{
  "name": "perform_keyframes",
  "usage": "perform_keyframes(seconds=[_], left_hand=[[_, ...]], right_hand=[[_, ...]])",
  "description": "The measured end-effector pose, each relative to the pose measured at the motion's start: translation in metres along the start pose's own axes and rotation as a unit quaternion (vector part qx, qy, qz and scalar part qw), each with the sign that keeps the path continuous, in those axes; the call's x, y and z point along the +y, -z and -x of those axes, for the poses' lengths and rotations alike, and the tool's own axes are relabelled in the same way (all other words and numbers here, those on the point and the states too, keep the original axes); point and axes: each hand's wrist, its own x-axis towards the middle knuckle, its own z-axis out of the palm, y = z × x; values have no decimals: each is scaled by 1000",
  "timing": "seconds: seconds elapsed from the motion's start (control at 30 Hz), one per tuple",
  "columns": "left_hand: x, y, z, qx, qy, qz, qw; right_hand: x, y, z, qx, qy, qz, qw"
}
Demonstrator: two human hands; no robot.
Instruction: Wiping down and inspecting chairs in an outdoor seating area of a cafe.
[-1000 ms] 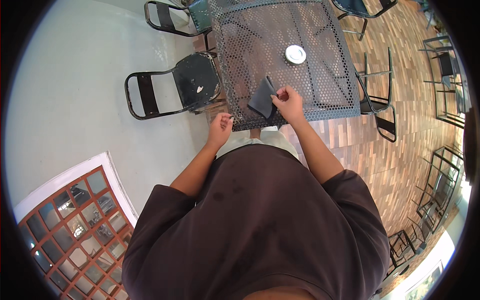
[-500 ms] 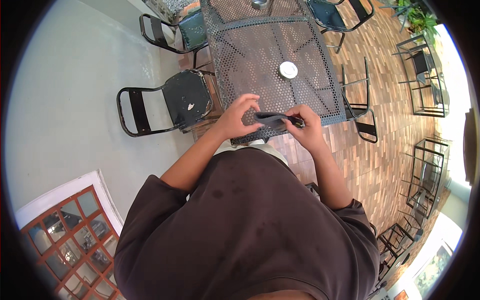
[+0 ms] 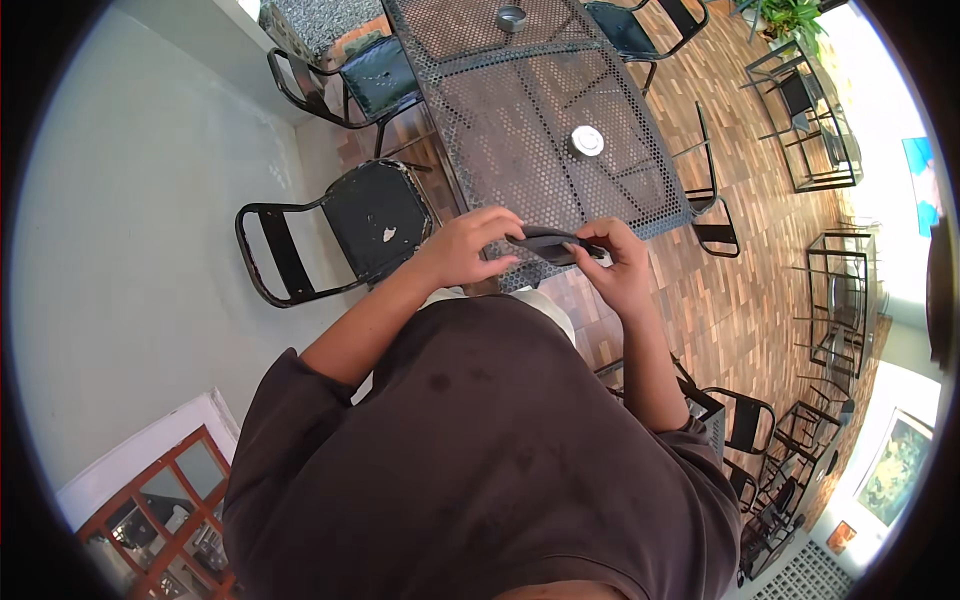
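A dark grey, flat, soft pouch-like thing (image 3: 550, 243) is held in front of me, above the near end of the table, with its mouth gaping a little. My right hand (image 3: 620, 265) pinches its right end between thumb and fingers. At its left end, the fingertips of my left hand (image 3: 462, 248) meet the upper edge, while the thumb stays apart below. Whether anything lies inside the pouch cannot be made out.
Under my hands stands a dark perforated metal table (image 3: 500, 150) bearing a round white-lidded tin (image 3: 586, 142) and a metal ashtray (image 3: 511, 18). A worn black chair (image 3: 375, 220) is on the left, near a grey wall (image 3: 150, 200). More chairs and tables line the right.
My view has turned slightly, so the table and chairs sit at another angle. The left fingertips have come onto the pouch's edge; the right hand keeps its pinch.
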Motion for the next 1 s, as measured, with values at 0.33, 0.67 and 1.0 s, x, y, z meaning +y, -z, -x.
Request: perform_keyframes(seconds=[0.33, 0.67, 1.0], left_hand=[[-19, 20, 16, -75, -87, -30, 993], [-28, 50, 12, -79, -139, -120, 980], [-3, 51, 21, -67, 57, 85, 993]], right_hand=[[-29, -46, 21, 74, 9, 35, 997], [-32, -48, 31, 28, 10, 133, 991], [-28, -50, 32, -3, -81, 130, 988]])
